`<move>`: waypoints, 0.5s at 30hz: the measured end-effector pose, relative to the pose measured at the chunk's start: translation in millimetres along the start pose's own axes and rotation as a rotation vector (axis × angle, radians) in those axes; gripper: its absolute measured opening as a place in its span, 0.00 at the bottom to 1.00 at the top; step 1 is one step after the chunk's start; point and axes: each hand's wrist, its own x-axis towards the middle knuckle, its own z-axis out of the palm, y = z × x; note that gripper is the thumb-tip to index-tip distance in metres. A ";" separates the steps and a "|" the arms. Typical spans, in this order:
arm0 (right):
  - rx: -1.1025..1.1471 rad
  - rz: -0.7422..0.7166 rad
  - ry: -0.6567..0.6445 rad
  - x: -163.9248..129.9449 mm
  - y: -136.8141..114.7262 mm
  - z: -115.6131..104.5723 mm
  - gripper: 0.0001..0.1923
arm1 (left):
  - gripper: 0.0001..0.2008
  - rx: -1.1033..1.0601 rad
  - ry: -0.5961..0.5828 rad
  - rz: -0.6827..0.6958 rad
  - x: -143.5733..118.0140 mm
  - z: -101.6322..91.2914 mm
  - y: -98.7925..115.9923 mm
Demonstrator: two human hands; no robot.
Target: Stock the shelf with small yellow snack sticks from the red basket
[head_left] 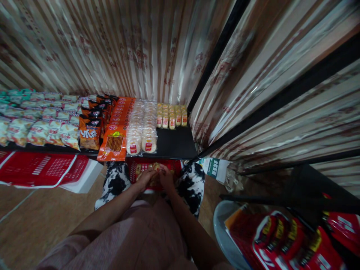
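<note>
Both hands' fingers clasp snack packets — inside red basket.

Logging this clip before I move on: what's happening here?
A person stands at a low black shelf lined with rows of packaged snacks. Both hands are down in a red basket between their knees: the left hand and right hand meet over small yellowish packets there. Whether either hand grips one is unclear.

Snack packets are ranged in rows on the shelf; a basket is set below its front edge, between the knees.
</note>
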 end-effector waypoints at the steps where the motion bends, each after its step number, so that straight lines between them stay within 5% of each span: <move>1: -0.020 -0.013 -0.002 -0.5 -1.0 -1.2 0.17 | 0.10 -0.001 -0.022 -0.003 -1.1 0.8 0.6; 15: -0.259 -0.224 0.012 -3.9 -30.5 -31.1 0.16 | 0.12 0.029 0.001 0.057 -6.5 8.0 14.0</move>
